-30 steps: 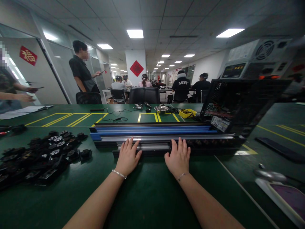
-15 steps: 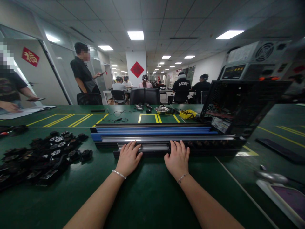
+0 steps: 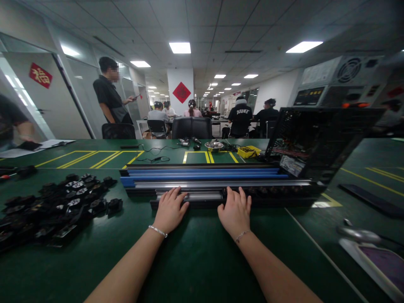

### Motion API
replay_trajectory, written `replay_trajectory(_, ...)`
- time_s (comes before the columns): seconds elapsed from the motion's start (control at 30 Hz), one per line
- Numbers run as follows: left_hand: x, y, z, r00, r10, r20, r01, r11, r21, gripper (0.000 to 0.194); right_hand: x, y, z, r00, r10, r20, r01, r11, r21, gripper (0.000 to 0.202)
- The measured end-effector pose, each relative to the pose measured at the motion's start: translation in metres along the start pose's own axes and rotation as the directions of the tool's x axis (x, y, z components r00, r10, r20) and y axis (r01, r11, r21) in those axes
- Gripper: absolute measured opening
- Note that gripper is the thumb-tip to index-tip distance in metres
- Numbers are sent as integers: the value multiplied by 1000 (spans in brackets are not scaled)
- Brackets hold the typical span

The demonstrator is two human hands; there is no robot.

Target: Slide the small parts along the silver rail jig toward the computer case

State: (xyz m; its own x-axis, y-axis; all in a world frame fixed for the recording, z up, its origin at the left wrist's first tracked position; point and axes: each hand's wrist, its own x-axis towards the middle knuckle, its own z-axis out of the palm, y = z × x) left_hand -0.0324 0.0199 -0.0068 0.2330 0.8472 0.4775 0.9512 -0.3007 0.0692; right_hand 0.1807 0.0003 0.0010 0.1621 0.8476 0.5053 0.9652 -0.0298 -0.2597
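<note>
My left hand lies palm down with its fingers stretched out over the near edge of a long black rail. Farther right, my right hand rests on the same rail, fingers spread. A silvery strip shows along the rail between the hands. Several dark parts sit in a row in the rail right of my right hand. Directly behind lie a long grey-silver bar and a blue bar, side by side. The undersides of both hands are hidden.
A pile of small black parts spreads at the left. An open computer case carries power supplies at the right. Behind are a metal bowl and a yellow tray. A phone-like device lies at lower right.
My hands and the rails stay in place. At the far left, a co-worker has shifted left, and a dark flat object now shows low over the paper there.
</note>
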Motion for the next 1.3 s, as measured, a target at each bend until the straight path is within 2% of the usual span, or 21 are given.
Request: replay_trajectory(1.3, 0, 2, -2, 1000, -16, 2, 16, 1000, -15, 35, 0, -2, 1, 992, -122, -6, 122, 988, 98, 41)
